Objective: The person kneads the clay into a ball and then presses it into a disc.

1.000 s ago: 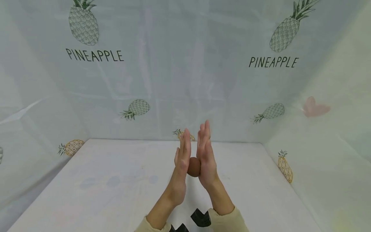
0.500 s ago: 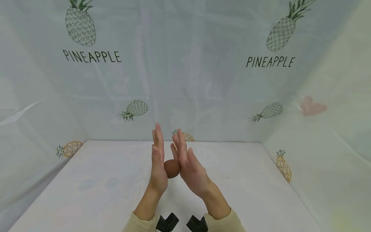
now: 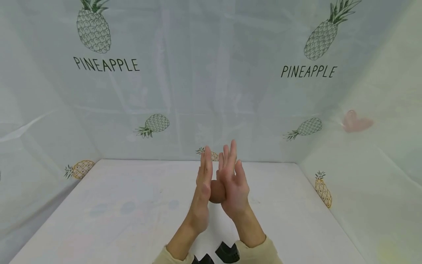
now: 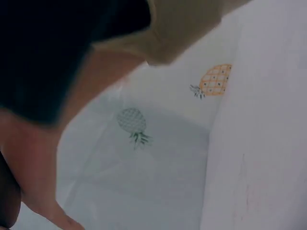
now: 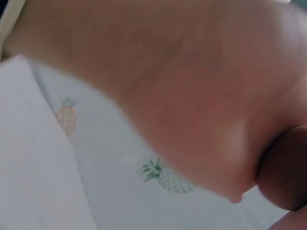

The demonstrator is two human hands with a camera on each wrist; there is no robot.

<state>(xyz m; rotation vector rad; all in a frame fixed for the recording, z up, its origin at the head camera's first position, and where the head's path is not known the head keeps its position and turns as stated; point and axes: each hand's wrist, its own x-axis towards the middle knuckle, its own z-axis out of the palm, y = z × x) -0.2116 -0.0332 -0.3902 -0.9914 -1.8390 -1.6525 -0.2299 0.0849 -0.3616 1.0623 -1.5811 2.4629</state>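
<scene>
Left hand (image 3: 202, 190) and right hand (image 3: 232, 183) stand upright, palms facing, fingers straight, pressing a brown ball (image 3: 216, 191) between them. Below the hands lies the white table (image 3: 115, 212); beyond them hangs a pineapple-print sheet (image 3: 197, 80). The palms hide most of the smooth, round, matte ball.

Most of the brown ball (image 3: 215, 191) is hidden between the left hand (image 3: 201, 194) and the right hand (image 3: 232, 187). In the right wrist view only its blurred edge is seen, cut off at the frame's border.
</scene>
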